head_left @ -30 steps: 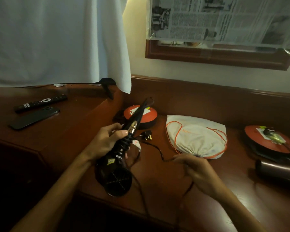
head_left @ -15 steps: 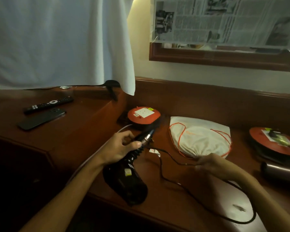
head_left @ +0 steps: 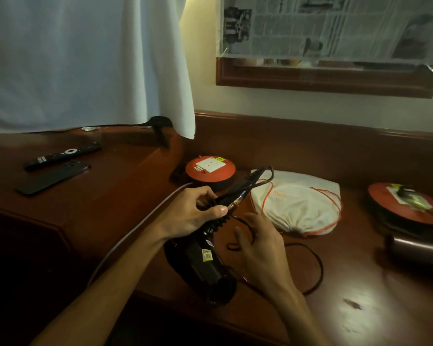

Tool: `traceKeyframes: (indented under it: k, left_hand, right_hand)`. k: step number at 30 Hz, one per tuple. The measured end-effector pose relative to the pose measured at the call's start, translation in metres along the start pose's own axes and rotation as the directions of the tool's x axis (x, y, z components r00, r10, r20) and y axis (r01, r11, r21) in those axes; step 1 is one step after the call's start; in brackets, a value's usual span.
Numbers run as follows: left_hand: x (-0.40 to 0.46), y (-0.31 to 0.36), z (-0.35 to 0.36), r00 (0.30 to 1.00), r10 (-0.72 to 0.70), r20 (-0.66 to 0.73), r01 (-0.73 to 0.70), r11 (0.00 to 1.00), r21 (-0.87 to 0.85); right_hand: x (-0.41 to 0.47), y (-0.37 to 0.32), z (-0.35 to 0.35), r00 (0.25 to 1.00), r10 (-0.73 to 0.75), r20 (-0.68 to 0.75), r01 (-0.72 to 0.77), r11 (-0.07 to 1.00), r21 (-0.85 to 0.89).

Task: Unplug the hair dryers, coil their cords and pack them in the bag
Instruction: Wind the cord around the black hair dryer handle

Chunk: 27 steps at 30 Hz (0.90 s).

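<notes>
Left grip (head_left: 198, 213) holds black dryer (head_left: 203, 260); cord (head_left: 313, 265) passes under right grip (head_left: 258, 248).

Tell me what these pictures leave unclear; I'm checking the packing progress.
- Second hair dryer, head view: cut off by the right edge and in shadow.
- Plug on the right extension reel: blurred, so whether it is seated is uncertain.
- Right hand fingers: the hand's back hides any hold on the cord.
- Bag: contents hidden by cloth.

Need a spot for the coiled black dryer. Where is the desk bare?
Bare wood lies between the cloth bag, the loose cord and the brown dryer. Crowded: around the black dryer and near the right reel.
</notes>
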<state>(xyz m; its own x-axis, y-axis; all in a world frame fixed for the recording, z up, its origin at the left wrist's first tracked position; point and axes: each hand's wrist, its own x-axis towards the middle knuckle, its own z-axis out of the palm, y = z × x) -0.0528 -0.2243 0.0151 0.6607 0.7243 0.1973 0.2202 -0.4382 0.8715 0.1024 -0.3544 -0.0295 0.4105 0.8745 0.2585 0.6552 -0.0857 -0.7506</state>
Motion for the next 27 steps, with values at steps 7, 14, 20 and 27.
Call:
traceKeyframes:
  k: [7, 14, 20, 27]
  left_hand:
    - [-0.005, -0.001, -0.004, 0.999, 0.013, 0.050, -0.011, 0.999, -0.038]
    - [-0.008, -0.022, -0.036, 0.997, -0.010, -0.074, 0.002, 0.994, -0.105]
    - [-0.003, -0.026, -0.037, 0.994, -0.036, -0.107, 0.037, 0.999, 0.013]
    - [-0.008, -0.006, -0.004, 0.996, -0.075, 0.042, 0.035, 0.800, 0.598]
  right_hand:
    - [0.025, 0.004, 0.011, 0.974, -0.219, 0.063, 0.214, 0.974, 0.075]
    - [0.032, 0.009, -0.050, 0.840, -0.210, 0.499, 0.185, 0.978, 0.100]
    - [-0.004, 0.006, -0.056, 0.852, -0.235, 0.468, 0.188, 0.971, 0.144]
    - [0.003, -0.005, -0.071, 0.851, -0.204, 0.484, 0.233, 0.972, -0.001]
